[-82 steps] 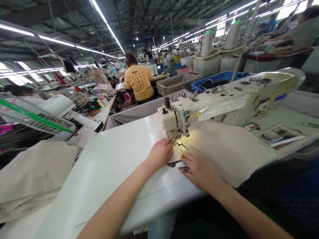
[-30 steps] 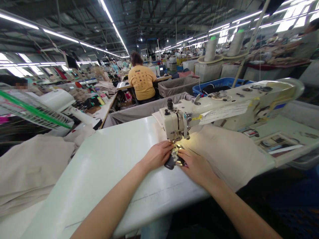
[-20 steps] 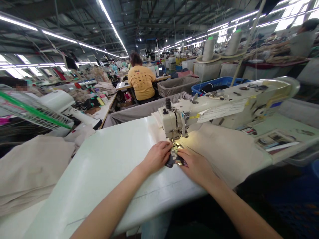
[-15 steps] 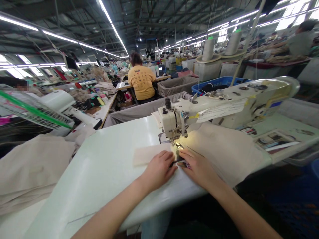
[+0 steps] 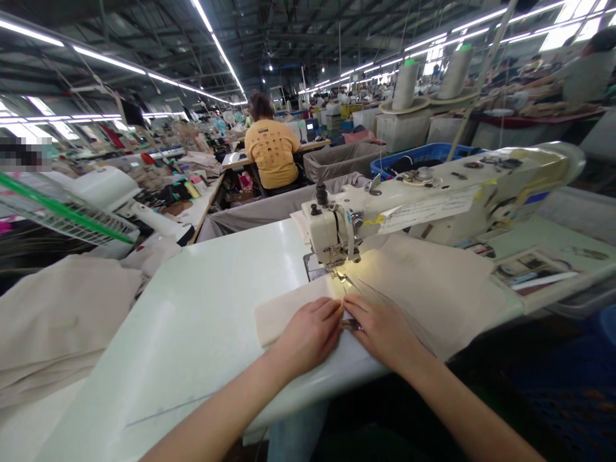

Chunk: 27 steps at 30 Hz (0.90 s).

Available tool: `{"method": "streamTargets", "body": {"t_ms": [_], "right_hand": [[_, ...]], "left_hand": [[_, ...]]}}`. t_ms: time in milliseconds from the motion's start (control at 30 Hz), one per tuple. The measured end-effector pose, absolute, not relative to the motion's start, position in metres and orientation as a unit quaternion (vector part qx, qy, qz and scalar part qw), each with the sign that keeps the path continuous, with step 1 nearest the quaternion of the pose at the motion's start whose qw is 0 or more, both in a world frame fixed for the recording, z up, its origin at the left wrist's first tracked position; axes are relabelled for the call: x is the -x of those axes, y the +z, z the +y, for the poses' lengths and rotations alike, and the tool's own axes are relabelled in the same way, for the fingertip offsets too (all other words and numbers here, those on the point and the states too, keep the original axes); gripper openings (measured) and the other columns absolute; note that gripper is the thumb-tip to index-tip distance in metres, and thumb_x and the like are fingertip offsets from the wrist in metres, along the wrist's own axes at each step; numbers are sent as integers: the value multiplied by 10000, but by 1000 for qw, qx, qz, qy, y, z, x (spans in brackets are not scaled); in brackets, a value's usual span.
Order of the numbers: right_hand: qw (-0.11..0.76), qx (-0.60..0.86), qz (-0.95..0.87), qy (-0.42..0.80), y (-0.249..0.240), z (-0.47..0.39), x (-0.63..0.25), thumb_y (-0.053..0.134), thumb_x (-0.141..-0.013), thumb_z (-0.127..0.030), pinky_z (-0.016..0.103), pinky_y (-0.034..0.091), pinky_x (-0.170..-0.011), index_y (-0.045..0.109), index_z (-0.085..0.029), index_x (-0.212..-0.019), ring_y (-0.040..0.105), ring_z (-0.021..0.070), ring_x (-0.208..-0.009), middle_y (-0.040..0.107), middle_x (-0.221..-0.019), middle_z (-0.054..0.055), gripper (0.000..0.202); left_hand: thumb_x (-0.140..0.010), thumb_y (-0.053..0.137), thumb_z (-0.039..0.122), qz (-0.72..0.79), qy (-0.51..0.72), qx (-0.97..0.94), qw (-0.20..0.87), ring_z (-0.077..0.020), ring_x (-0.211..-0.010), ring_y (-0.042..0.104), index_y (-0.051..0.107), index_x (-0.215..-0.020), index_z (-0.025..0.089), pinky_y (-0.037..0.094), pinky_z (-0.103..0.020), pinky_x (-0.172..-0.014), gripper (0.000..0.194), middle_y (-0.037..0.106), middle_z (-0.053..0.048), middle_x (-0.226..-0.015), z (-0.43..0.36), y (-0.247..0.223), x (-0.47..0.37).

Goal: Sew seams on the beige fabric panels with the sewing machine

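My left hand (image 5: 314, 328) is closed at the edge of a beige fabric strip (image 5: 276, 314), just in front of the sewing machine's needle area. Beside it my right hand (image 5: 382, 326) pinches the fabric near the lit presser foot (image 5: 341, 277), fingertips almost touching the left ones. A small metal tool (image 5: 353, 325), perhaps thread snips, shows under the right fingers; most of it is hidden. A larger beige fabric panel (image 5: 433, 289) spreads to the right, below the arm of the sewing machine (image 5: 332, 234).
The pale table (image 5: 206, 301) extends left, its front edge near my forearms. Beige fabric is piled (image 5: 67, 314) at left, near a white fan (image 5: 106, 192). A tray of small tools (image 5: 532, 266) lies right. Ahead, a person in yellow (image 5: 272, 151) sits beyond grey cloth bins (image 5: 269, 208).
Both hands have drawn slightly closer together at the fabric edge. The left end of the strip has swung toward me and now lies more slanted.
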State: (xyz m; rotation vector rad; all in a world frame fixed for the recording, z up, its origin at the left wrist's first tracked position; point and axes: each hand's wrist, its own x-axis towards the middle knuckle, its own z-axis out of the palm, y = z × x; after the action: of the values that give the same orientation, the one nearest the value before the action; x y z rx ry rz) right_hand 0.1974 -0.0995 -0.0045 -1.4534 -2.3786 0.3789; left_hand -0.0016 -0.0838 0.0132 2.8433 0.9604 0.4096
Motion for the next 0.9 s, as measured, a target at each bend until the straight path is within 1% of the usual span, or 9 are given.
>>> {"method": "streamTargets", "body": {"t_ms": [167, 300, 467, 633, 767, 900], "right_hand": [[150, 520, -830, 136, 2, -92, -195, 582, -897, -145, 365, 564, -912, 619, -199, -1308, 678, 269, -1129, 634, -1379, 107, 416], [158, 523, -826, 141, 8, -81, -192, 559, -938, -166, 343, 552, -905, 629, -213, -1278, 669, 247, -1134, 645, -1349, 91, 350], [165, 523, -824, 142, 12, -66, -186, 523, -973, -191, 344, 545, -870, 628, -200, -1267, 684, 242, -1072, 660, -1311, 85, 313], [161, 528, -821, 143, 13, -61, -184, 533, -980, -227, 338, 543, -828, 653, -207, -1222, 695, 251, -1038, 672, -1293, 81, 271], [175, 534, -812, 156, 15, -70, -186, 546, -983, -264, 345, 541, -871, 667, -225, -1217, 687, 255, -1076, 673, -1304, 87, 267], [181, 543, -803, 163, 10, -84, -182, 560, -965, -244, 363, 541, -938, 657, -215, -1261, 666, 262, -1145, 633, -1386, 89, 312]], "left_hand": [[-988, 451, 223, 308, 153, -938, 44, -272, -1154, 622, 571, -1283, 136, 553, -442, -1009, 330, 668, -144, -1215, -73, 12, 6], [-978, 463, 219, 310, 145, -939, 41, -272, -1130, 624, 608, -1217, 133, 553, -433, -1001, 292, 677, -138, -1173, -55, 12, 8], [-985, 455, 204, 310, 137, -940, 34, -263, -1087, 640, 657, -1120, 137, 558, -419, -976, 252, 695, -133, -1144, -29, 14, 11], [-994, 442, 213, 302, 153, -940, 40, -258, -1092, 647, 679, -1121, 157, 556, -426, -982, 276, 703, -136, -1145, -9, 14, 15], [-991, 435, 211, 290, 161, -942, 41, -256, -1104, 646, 678, -1123, 153, 550, -430, -999, 283, 699, -141, -1161, -4, 12, 17], [-990, 432, 200, 294, 166, -941, 33, -256, -1117, 633, 662, -1160, 134, 550, -423, -1003, 293, 694, -143, -1175, -5, 10, 18]]}}
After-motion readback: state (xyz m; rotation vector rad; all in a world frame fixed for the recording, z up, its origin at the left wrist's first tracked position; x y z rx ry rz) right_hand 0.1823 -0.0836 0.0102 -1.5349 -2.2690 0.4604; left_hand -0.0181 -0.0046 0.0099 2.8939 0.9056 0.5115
